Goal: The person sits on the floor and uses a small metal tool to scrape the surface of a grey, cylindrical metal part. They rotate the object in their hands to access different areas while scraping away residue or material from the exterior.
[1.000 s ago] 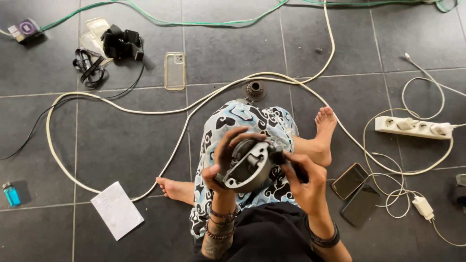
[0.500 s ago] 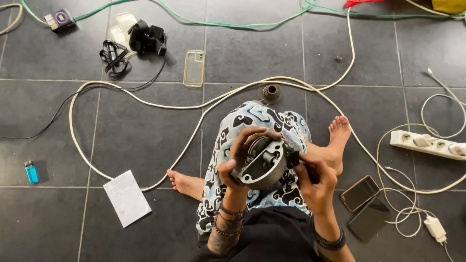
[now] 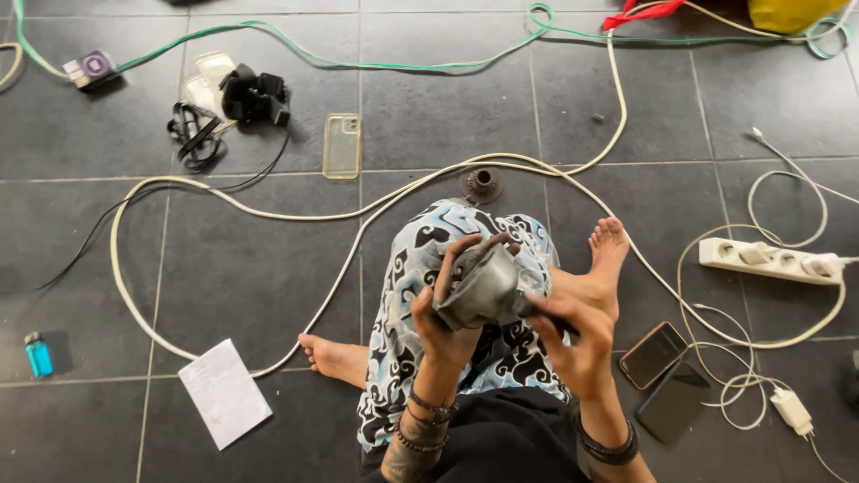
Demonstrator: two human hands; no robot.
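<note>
I sit cross-legged on a dark tiled floor. My left hand [image 3: 438, 313] grips a round grey metal part [image 3: 483, 286], held over my lap and tilted so its outer side faces me. My right hand [image 3: 573, 335] is closed around a dark slim tool [image 3: 535, 311] whose tip meets the part's right edge. Bracelets sit on both wrists. What lies inside the part is hidden from view.
A small dark gear-like piece [image 3: 481, 183] lies beyond my knees. A white cable [image 3: 268, 192] loops around me. A power strip [image 3: 769, 259] and two phones [image 3: 667, 376] lie right. A clear phone case [image 3: 342, 145], black straps [image 3: 224, 112], paper sheet [image 3: 224, 392] and blue lighter [image 3: 38, 354] lie left.
The metal part has been turned in my left hand, so its open coiled face no longer shows. The view has shifted, moving floor items to the right and down.
</note>
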